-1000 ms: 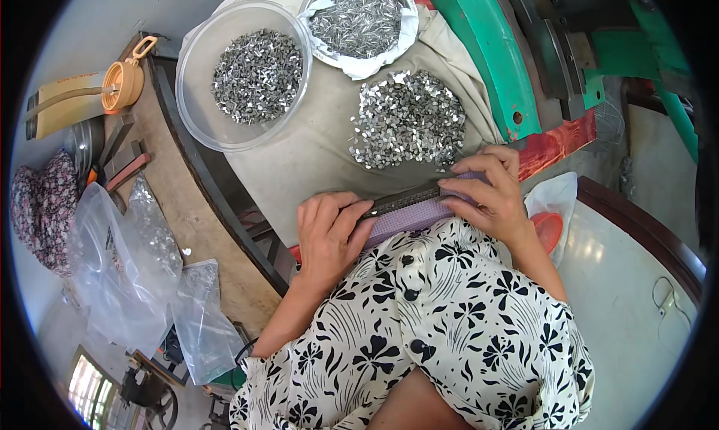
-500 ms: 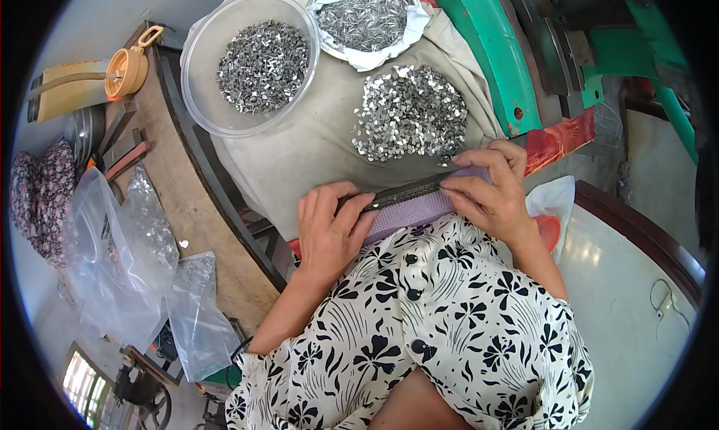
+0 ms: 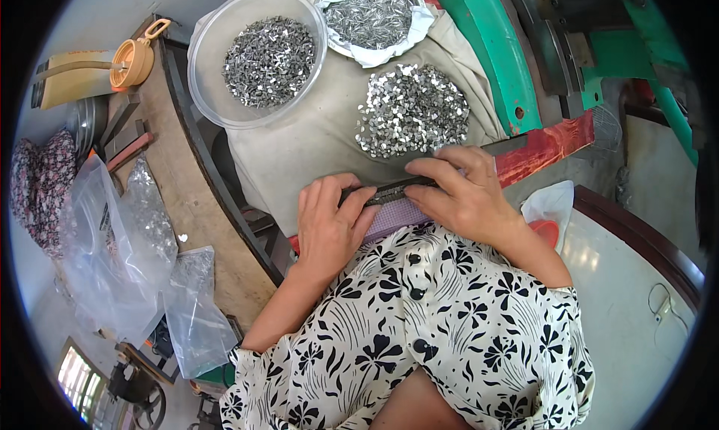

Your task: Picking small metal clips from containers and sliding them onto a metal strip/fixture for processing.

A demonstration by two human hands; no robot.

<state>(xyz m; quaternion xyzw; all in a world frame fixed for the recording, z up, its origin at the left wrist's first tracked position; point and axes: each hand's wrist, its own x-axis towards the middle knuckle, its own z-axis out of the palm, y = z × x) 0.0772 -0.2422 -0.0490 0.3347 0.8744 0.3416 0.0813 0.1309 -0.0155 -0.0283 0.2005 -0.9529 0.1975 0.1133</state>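
A dark narrow bar (image 3: 389,193) with small shiny bits along it lies across the edge of my lap. My left hand (image 3: 330,219) is closed on its left end, thumb and index finger pinching it. My right hand (image 3: 458,193) is closed farther along the bar, fingertips bent over it; whether a small piece is between them cannot be seen. Under the bar lies a purple waffle-textured cloth (image 3: 384,222), partly covered by my hands. Just beyond my right hand spreads a heap of small flat silvery metal pieces (image 3: 413,111) on a beige cloth (image 3: 299,154).
Behind stand a clear plastic tub (image 3: 201,93) of grey metal pieces and a paper-lined bowl (image 3: 424,26) of slender shiny pieces. Green machinery (image 3: 487,52) borders the right. Plastic bags (image 3: 196,310) and an orange-lidded container (image 3: 133,65) are on the left by a wooden bench (image 3: 187,190).
My right hand has slid left along the bar, closer to my left hand, covering more of it. My left hand keeps its hold at the left end. The view has shifted slightly.
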